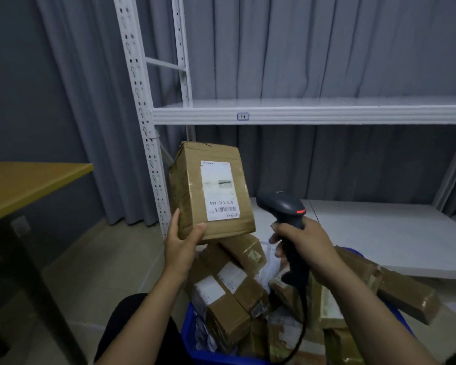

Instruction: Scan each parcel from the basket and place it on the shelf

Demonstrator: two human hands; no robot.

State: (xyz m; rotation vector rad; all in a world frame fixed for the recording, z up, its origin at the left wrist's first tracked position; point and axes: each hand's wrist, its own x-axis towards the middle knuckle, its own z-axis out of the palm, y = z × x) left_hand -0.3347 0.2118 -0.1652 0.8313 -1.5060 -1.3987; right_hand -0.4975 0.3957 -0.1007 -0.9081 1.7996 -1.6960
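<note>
Above the heaped blue plastic basket [192, 335], the left hand [181, 246] grips a dented brown cardboard parcel [192, 196] by its lower corner, white label [219, 185] towards us, while the right hand [304, 246] clutches the black pistol-grip scanner [284, 206] beside it: scanning step, I'd say, needing the scanner's nose swung onto the barcode [224, 209].

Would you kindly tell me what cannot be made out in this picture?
All in the head view.
Label print on the held parcel: too small, blurred.
Most fingers of the left hand: behind that parcel.
Trigger of the scanner: under the right hand.
Inside of the blue basket: under parcels; bottom edge crops it.
Writing on the shelf tag: too small.
</note>
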